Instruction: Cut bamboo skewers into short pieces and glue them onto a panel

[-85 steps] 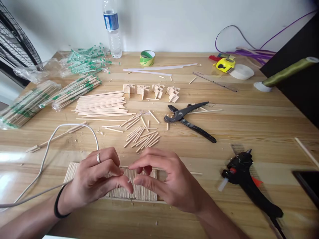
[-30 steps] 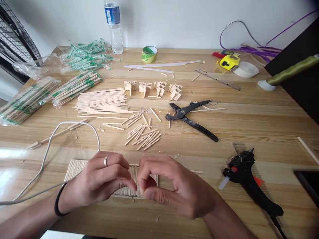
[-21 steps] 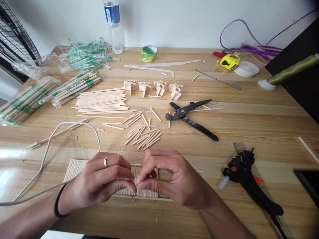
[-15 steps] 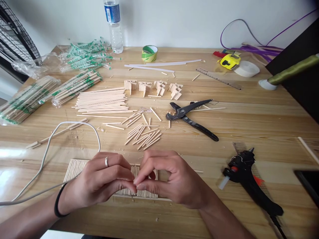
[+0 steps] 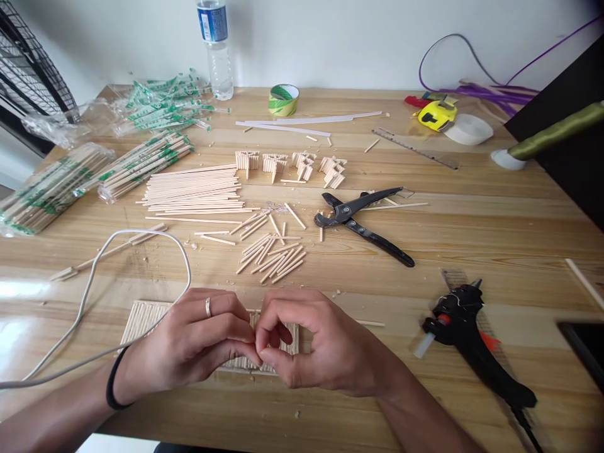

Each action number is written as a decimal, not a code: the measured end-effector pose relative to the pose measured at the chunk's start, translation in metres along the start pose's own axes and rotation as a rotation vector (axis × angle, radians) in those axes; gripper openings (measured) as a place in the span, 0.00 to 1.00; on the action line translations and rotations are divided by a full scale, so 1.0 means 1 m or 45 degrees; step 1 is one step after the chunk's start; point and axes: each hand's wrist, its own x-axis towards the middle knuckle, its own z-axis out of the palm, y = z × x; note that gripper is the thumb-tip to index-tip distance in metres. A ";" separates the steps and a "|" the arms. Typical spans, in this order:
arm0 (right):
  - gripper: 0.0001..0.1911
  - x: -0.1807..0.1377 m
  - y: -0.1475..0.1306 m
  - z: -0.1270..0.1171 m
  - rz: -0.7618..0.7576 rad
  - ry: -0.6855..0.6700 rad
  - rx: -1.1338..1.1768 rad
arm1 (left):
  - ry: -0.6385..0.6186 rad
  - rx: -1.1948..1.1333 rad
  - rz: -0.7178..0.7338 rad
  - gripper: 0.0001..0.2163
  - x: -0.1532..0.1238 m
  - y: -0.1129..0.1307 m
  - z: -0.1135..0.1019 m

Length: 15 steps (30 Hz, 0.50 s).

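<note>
Both my hands hover over a flat mat of glued wooden sticks (image 5: 141,316) lying near the table's front edge. My left hand (image 5: 198,343), with a ring and a black wristband, has its fingers curled and its fingertips pressed together. My right hand (image 5: 316,346) is curled too, thumb and forefinger pinched right against the left fingertips. Whatever sits between the fingertips is too small to make out. Short cut sticks (image 5: 271,255) lie just beyond the hands.
Black cutters (image 5: 361,226) lie mid-table; a black glue gun (image 5: 465,333) rests at the right, its white cable (image 5: 94,283) looping at the left. Long sticks (image 5: 193,192), wrapped chopstick bundles (image 5: 136,167), small stick assemblies (image 5: 292,167), tape (image 5: 283,100), a bottle (image 5: 214,47), a ruler (image 5: 415,150) and a yellow tape measure (image 5: 436,115) lie further back.
My right hand's fingers have curled in tighter and its pinch has closed against the left fingertips; both hands stay over the mat. The view shifted slightly.
</note>
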 end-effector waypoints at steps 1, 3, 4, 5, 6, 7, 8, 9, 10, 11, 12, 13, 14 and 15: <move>0.07 0.000 0.000 0.001 0.007 -0.001 0.003 | -0.001 -0.008 0.001 0.09 0.000 0.000 0.000; 0.06 0.000 0.000 0.001 0.040 -0.005 0.011 | -0.001 -0.030 0.009 0.09 0.000 -0.001 0.000; 0.06 0.000 0.000 0.001 0.057 -0.005 0.013 | 0.002 -0.036 0.012 0.09 0.000 -0.001 0.000; 0.06 -0.001 0.000 0.001 0.069 -0.007 0.014 | 0.006 -0.036 0.015 0.09 0.001 -0.001 0.000; 0.06 -0.001 0.000 0.000 0.072 -0.010 0.016 | 0.008 -0.030 0.017 0.09 0.001 -0.001 0.000; 0.06 -0.001 0.000 0.000 0.072 -0.015 0.018 | 0.013 -0.021 0.018 0.09 0.002 -0.001 0.000; 0.07 -0.001 0.000 -0.001 0.066 -0.019 0.025 | 0.021 -0.012 0.020 0.09 0.002 0.000 -0.001; 0.07 -0.001 -0.001 -0.002 0.062 -0.023 0.035 | 0.029 -0.005 0.022 0.09 0.002 0.000 -0.001; 0.07 -0.001 -0.002 -0.002 0.066 -0.023 0.043 | 0.033 -0.003 0.025 0.08 0.002 0.000 -0.001; 0.06 -0.001 -0.002 -0.003 0.074 -0.016 0.047 | 0.038 -0.005 0.027 0.08 0.002 -0.001 -0.001; 0.06 -0.001 -0.003 -0.004 0.085 -0.004 0.048 | 0.042 -0.011 0.027 0.07 0.002 -0.001 0.000; 0.05 -0.001 -0.004 -0.005 0.095 0.010 0.045 | 0.044 -0.017 0.030 0.07 0.002 -0.001 0.000; 0.04 -0.001 -0.005 -0.006 0.104 0.026 0.039 | 0.045 -0.024 0.034 0.06 0.001 -0.002 0.000; 0.03 -0.001 -0.005 -0.006 0.108 0.034 0.034 | 0.046 -0.030 0.036 0.05 0.001 -0.002 0.000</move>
